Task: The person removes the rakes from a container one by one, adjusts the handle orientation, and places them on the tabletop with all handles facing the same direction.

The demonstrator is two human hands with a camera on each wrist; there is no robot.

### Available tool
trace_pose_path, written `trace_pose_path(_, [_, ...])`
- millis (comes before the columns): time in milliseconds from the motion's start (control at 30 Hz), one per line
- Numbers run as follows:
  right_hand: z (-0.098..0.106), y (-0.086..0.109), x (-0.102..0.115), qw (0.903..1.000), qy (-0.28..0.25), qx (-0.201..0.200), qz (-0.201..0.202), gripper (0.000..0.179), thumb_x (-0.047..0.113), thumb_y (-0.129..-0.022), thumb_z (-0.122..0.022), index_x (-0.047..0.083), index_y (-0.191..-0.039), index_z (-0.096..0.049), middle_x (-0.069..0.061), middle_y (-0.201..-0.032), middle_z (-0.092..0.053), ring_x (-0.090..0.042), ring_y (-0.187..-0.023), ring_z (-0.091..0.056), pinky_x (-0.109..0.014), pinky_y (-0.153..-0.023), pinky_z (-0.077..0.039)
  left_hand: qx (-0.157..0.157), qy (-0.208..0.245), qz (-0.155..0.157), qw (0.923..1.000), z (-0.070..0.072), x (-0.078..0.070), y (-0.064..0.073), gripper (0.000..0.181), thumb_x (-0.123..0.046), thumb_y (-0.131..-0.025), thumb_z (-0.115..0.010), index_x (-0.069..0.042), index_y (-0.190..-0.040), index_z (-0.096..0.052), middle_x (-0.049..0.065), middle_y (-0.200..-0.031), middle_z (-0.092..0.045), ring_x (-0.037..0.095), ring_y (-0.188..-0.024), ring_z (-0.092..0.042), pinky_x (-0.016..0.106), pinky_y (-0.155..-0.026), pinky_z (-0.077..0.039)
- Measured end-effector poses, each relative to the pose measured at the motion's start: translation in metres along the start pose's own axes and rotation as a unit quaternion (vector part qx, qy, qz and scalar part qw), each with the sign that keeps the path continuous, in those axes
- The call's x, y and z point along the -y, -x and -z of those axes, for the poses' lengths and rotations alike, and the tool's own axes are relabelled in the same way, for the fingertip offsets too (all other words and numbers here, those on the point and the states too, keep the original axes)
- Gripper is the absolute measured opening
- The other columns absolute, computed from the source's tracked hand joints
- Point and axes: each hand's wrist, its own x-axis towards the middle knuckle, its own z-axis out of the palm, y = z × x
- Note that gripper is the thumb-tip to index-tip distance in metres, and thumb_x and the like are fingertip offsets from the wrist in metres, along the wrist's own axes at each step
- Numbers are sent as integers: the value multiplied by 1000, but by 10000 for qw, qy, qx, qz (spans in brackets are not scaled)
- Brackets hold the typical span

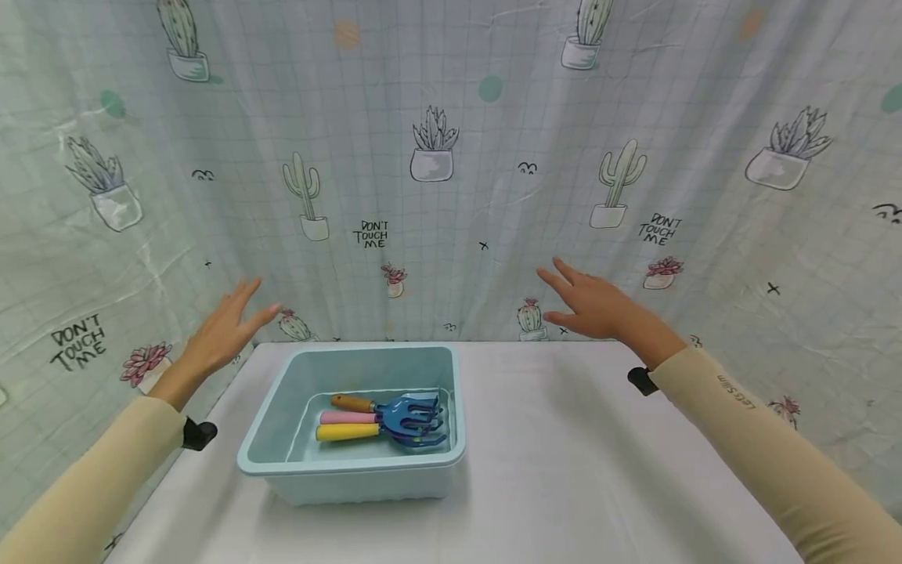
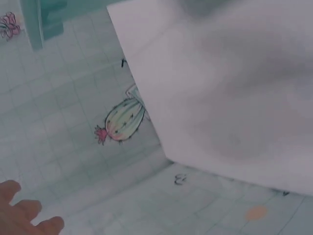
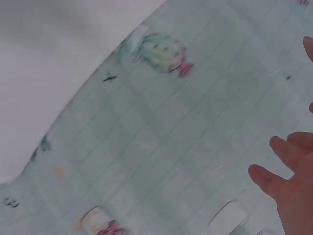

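Note:
My left hand (image 1: 220,330) is raised beyond the left side of a pale blue plastic bin (image 1: 352,468), thumb apart from the straight fingers, holding nothing. Up over the table's far right part, my right hand (image 1: 590,304) has its fingers spread and also holds nothing. Inside the bin lie small garden tools with blue metal heads, their handles pointing left: an orange-brown handle (image 1: 352,403), a pink handle (image 1: 348,417) and a yellow handle (image 1: 348,432). A hand fork (image 1: 412,413) lies on top, partly hiding the other heads. Fingers of each hand show at the edge of its wrist view.
A white table (image 1: 535,470) carries the bin on its left half. Behind and at both sides hangs a pale curtain (image 1: 486,196) printed with cacti, meeting the table's far edge. Dark wrist bands (image 1: 200,434) sit at the beige sleeves.

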Motion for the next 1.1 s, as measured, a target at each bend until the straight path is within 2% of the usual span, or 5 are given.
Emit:
trace_pose_path(167, [-1,-12,38,9991,-73,-3,408,82,41,-101,-65,18,-166,-22,-22,-171,-21,-46,-141,-50,-61,-113,-44,132,835,-2,9964,-14,-1,23,80,-51,-108,-40,-14,-168,-3,27,-172,-3,59,-154,-7,85,-111,-13])
trace_pose_path(333, [-4,-25,79,9968,-247,122,746,82,39,-100,-66,22,-166,-22,-19,-169,-29,-40,-137,-57,-57,-108,-51,495,1650,334,9845,-36,4,46,78,-52,-108,-35,-19,-168,2,23,-173,4,59,-155,0,86,-110,-9])
trace_pose_path(567, [-5,-51,129,9918,-432,474,1107,81,43,-101,-63,30,-167,-17,-11,-166,-35,-31,-137,-57,-51,-103,-55,1149,2763,688,9517,-61,0,66,77,-56,-108,-26,-24,-166,12,17,-173,18,56,-156,13,86,-111,1])
trace_pose_path(900, [-8,-72,186,9815,-510,763,1683,80,44,-102,-62,31,-167,-17,-6,-154,-47,-19,-124,-62,-39,-104,-54,1641,3833,1187,9011,-77,-14,75,73,-49,-109,-31,-35,-164,17,6,-173,24,46,-160,12,74,-122,-6])
trace_pose_path(1100, [-19,-82,206,9731,-853,1074,1852,76,41,-102,-62,29,-166,-22,-8,-158,-47,-23,-134,-58,-42,-113,-49,1699,4120,1275,8861,-79,-14,78,71,-43,-111,-34,-38,-164,14,2,-172,26,42,-159,17,73,-123,-3])
